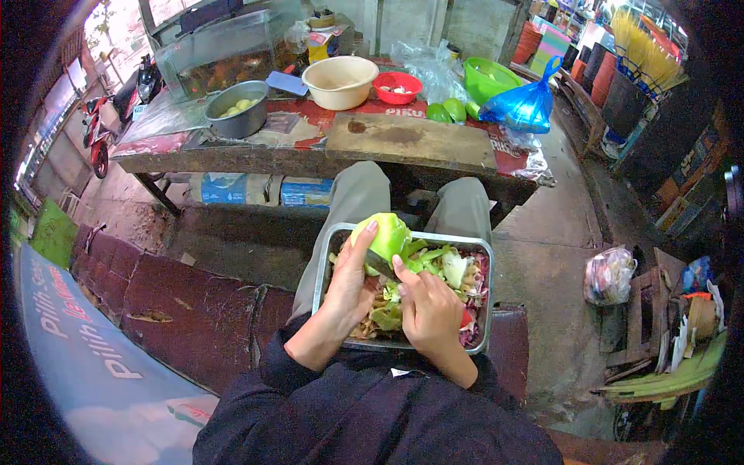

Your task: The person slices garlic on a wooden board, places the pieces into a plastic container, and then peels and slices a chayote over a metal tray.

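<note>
My left hand [347,287] is closed around a pale green, partly peeled vegetable [385,235] that looks like a chayote, held up over a metal tray. In my right hand [428,306] is a knife [379,263]; its dark blade lies against the lower side of the vegetable. My fingers cover most of the handle, and a bit of red [466,318] shows beside that hand. The rectangular tray [486,310] rests on my lap, filled with green peelings [387,316], onion-like skins and purplish scraps.
Ahead stands a low wooden table [256,160] with a grey pot [236,110], cream basin [339,83], red bowl [397,87], green basin [493,77], blue plastic bag [525,105], whole green vegetables [447,113] and a wooden board [411,141]. A stuffed plastic bag [610,275] sits at right.
</note>
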Action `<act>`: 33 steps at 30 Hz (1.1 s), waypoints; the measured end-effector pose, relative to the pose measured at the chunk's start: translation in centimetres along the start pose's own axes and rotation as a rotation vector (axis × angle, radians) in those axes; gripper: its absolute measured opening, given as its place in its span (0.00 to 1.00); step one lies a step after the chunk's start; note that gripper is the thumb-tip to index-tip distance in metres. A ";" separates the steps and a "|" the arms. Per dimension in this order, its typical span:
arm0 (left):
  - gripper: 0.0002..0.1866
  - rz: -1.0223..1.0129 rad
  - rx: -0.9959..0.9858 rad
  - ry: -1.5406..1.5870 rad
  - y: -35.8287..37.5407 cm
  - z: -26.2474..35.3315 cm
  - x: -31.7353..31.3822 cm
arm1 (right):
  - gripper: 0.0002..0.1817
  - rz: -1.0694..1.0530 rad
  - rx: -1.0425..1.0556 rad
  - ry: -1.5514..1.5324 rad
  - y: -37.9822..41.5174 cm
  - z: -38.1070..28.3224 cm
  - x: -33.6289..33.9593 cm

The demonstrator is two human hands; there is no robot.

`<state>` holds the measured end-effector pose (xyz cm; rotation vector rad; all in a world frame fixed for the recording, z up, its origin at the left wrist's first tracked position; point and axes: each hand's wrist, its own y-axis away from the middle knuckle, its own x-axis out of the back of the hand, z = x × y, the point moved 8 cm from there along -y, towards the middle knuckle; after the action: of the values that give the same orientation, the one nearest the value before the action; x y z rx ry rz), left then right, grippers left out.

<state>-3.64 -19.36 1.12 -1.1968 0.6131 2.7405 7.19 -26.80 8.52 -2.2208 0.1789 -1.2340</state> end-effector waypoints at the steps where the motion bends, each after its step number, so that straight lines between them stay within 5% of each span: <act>1: 0.18 -0.024 -0.055 -0.031 0.2 0.5 -0.3 | 0.27 -0.024 -0.010 -0.016 -0.1 0.1 -0.1; 15: 0.20 -0.075 -0.230 -0.233 0.6 1.4 -1.0 | 0.26 -0.009 -0.081 -0.042 -0.6 0.4 0.4; 20: 0.20 -0.085 -0.234 -0.255 0.4 0.9 -0.8 | 0.24 0.146 0.005 0.000 -0.3 0.8 0.8; 33: 0.14 -0.081 -0.375 -0.278 1.3 1.5 -1.5 | 0.28 0.080 -0.120 -0.060 -0.5 1.5 1.2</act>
<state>-3.95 -19.84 3.60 -0.8409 0.0207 2.9563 8.99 -26.18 9.08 -2.3262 0.3226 -1.1395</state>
